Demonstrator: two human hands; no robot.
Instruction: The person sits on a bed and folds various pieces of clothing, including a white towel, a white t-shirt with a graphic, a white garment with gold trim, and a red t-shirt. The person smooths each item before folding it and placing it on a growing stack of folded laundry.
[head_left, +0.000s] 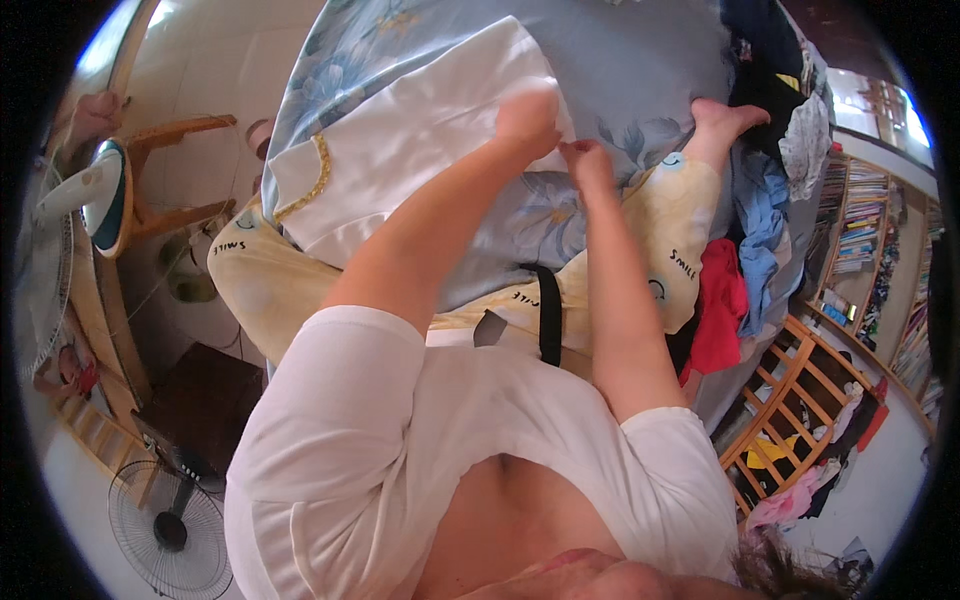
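A white satin-like garment (420, 127) with gold braided trim (321, 176) at its left end lies spread over a blue flowered bed sheet (637, 60). My left hand (529, 124), somewhat blurred, is curled over the garment's right part, its fingertips at the edge. Close beside it, my right hand (590, 166) pinches the same edge between thumb and fingers. The fingertips of the two hands nearly meet, and whether anything small is held between them cannot be told. The cloth under my left hand is partly hidden.
My legs, in yellow printed trousers (277, 285), are bent around the garment. A black strap (550, 315) lies near my waist. Red cloth (720, 300) and blue clothing (761, 240) are piled at the right. An iron-like appliance (105, 196), a wooden stool (180, 135) and a fan (170, 530) stand left.
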